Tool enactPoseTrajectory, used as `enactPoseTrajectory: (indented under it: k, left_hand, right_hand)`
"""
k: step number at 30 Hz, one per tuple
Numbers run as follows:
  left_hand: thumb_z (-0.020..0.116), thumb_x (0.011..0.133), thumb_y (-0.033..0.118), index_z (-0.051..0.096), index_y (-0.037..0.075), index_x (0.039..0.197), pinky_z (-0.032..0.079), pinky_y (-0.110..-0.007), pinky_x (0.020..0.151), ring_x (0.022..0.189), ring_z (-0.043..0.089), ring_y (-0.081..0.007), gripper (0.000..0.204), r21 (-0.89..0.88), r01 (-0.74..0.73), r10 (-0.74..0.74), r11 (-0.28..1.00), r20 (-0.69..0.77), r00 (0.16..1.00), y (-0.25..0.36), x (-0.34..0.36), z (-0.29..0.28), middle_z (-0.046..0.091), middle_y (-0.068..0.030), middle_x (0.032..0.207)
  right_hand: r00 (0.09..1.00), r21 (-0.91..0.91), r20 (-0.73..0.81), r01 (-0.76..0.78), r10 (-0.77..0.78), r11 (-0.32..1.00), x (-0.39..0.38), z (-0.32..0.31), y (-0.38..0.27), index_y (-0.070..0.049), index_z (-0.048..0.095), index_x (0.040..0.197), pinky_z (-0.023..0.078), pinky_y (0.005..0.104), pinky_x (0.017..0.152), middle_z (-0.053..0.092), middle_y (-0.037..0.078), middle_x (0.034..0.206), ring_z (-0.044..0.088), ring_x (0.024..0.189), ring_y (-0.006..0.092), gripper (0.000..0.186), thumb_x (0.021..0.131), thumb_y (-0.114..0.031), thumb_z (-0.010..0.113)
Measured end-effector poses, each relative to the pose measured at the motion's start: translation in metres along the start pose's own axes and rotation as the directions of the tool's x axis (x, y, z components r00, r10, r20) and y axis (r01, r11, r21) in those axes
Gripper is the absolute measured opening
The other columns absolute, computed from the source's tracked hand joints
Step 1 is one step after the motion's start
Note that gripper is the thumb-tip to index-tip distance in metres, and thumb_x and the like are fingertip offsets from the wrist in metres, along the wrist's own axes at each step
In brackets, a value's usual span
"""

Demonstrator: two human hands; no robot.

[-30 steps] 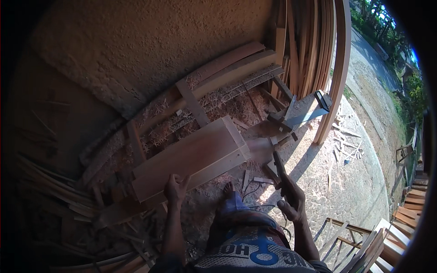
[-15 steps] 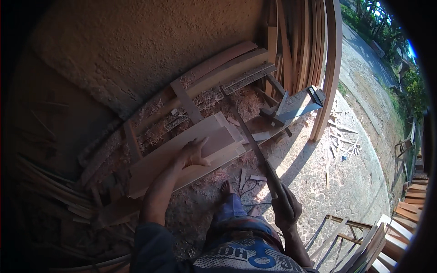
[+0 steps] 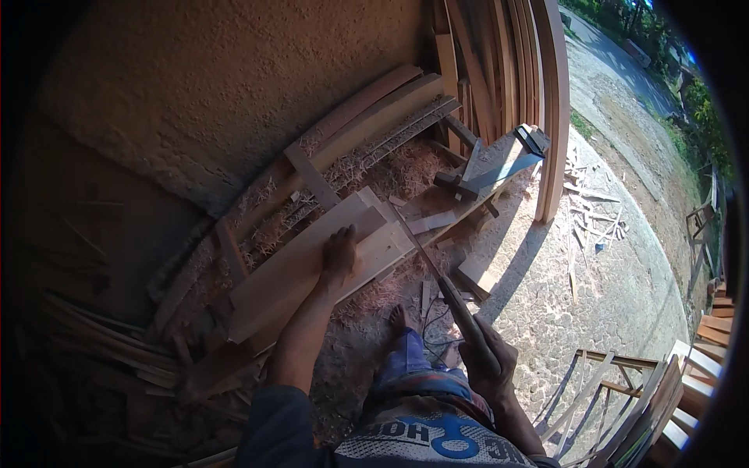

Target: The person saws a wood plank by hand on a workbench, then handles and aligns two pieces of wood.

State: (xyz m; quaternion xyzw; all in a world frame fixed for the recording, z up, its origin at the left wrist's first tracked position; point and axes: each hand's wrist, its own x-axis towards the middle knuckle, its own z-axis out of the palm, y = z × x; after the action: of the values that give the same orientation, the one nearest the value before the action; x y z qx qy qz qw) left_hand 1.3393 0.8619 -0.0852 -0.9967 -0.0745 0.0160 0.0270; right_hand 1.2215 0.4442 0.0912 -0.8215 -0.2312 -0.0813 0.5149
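Grey cloth with a blue print, the shirt (image 3: 390,450) takes up the lower edge, and a dark sleeve (image 3: 277,421) covers the upper left arm. Beyond the shirt, the right hand (image 3: 491,359) is wrapped round the handle of a saw (image 3: 455,300), whose narrow dark length slants up and leftward to the right end of the boards (image 3: 285,285) (I cannot tell whether it touches them). A bare foot (image 3: 399,316) stands on the ground below that end. The left hand (image 3: 339,252) lies on top of the boards near the same end, fingers bent; whether they clasp anything I cannot tell. The boards sit one on another, aslant, in front of the person, with pink shavings (image 3: 367,300) along their near side. Rightward, thin offcuts (image 3: 585,222) are strewn on sunlit ground. Behind the boards, more shavings lie among beams (image 3: 367,117) at the foot of a rough brown wall (image 3: 234,101). Tall planks (image 3: 546,117) stand at its right end, and past them run a road (image 3: 616,51) and green trees (image 3: 706,109)
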Motion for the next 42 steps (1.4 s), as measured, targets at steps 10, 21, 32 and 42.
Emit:
enactPoseTrajectory:
  k: [10, 21, 32, 42]
  left_hand:
    - [0.085, 0.067, 0.025, 0.045, 0.005, 0.141, 0.043, -0.045, 0.108, 0.127, 0.048, -0.0369, 0.087, 0.125, -0.016, 0.033, 0.992, -0.137, 0.990, 0.050, -0.041, -0.011, 0.048, -0.0123, 0.146]
    - [0.091, 0.061, 0.030, 0.045, 0.008, 0.142, 0.045, -0.045, 0.105, 0.121, 0.052, -0.0340, 0.095, 0.111, 0.056, -0.049, 0.992, -0.060, 0.997, 0.051, -0.029, -0.018, 0.051, -0.0086, 0.141]
    - [0.091, 0.063, 0.029, 0.047, 0.011, 0.140, 0.046, -0.046, 0.103, 0.124, 0.051, -0.0352, 0.090, 0.097, 0.037, -0.030, 0.995, -0.071, 0.997, 0.047, -0.028, -0.017, 0.050, -0.0071, 0.141]
    - [0.089, 0.064, 0.023, 0.049, 0.010, 0.138, 0.047, -0.044, 0.103, 0.120, 0.055, -0.0338, 0.085, 0.099, -0.002, 0.011, 0.995, -0.084, 0.996, 0.037, -0.031, -0.013, 0.054, -0.0075, 0.137]
  right_hand:
    - [0.999, 0.015, 0.048, -0.014, 0.014, 1.000, -0.021, -0.013, 0.023, 0.001, 0.061, 0.131, 0.058, 0.0361, 0.069, 0.072, 0.020, 0.107, 0.074, 0.084, 0.0311, 0.051, 0.083, -0.007, 0.077]
    - [0.991, -0.003, 0.121, -0.059, 0.059, 0.998, -0.024, -0.009, 0.012, 0.001, 0.061, 0.129, 0.059, 0.0375, 0.078, 0.070, 0.021, 0.114, 0.074, 0.095, 0.0344, 0.046, 0.085, -0.007, 0.073]
    - [0.961, 0.049, 0.201, -0.204, 0.191, 0.978, -0.033, -0.027, 0.010, -0.004, 0.065, 0.130, 0.058, 0.0356, 0.082, 0.070, 0.020, 0.119, 0.074, 0.099, 0.0313, 0.051, 0.080, -0.003, 0.072]
    - [0.954, 0.241, 0.159, -0.286, 0.253, 0.927, 0.002, 0.031, 0.036, -0.005, 0.061, 0.134, 0.058, 0.0345, 0.070, 0.074, 0.016, 0.095, 0.076, 0.082, 0.0256, 0.053, 0.084, -0.012, 0.076]
